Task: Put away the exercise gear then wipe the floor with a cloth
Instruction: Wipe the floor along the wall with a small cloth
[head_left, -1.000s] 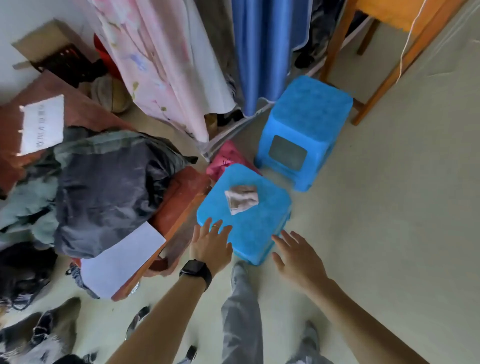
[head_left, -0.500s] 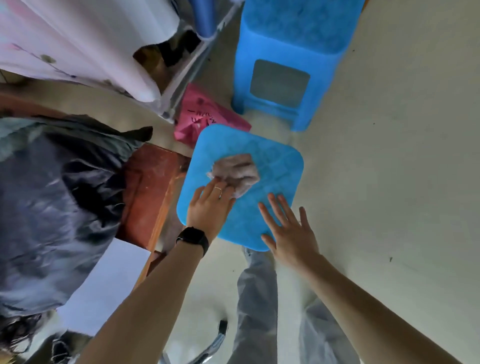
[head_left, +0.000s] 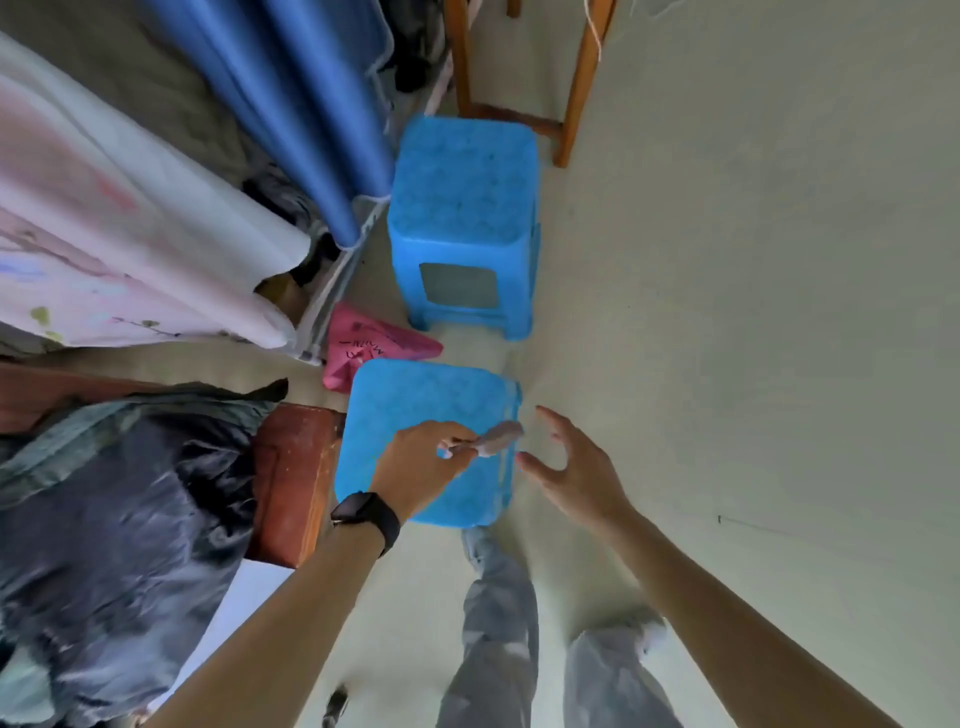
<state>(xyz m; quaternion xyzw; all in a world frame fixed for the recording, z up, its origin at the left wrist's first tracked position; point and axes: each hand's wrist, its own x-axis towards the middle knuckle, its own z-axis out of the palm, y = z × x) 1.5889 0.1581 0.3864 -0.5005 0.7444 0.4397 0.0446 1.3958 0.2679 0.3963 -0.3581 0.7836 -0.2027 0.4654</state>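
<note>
My left hand (head_left: 423, 465), with a black watch on the wrist, pinches a small pinkish-grey cloth (head_left: 497, 437) and holds it lifted over the right edge of the near blue plastic stool (head_left: 410, 400). The cloth sticks out to the right of my fingers. My right hand (head_left: 576, 470) hovers open just right of the cloth, fingers spread, touching nothing. The pale floor (head_left: 753, 364) stretches to the right.
A second blue stool (head_left: 462, 223) stands behind the near one. A pink bag (head_left: 363, 348) lies between them. Left are a wooden bench (head_left: 296, 473) piled with dark clothes (head_left: 114, 509), hanging fabrics (head_left: 130, 234) and blue rolls. Wooden chair legs (head_left: 576, 83) stand at the back.
My left hand reached the cloth on the near stool, took hold of it and lifted it to the right. My right hand moved off the stool to the right.
</note>
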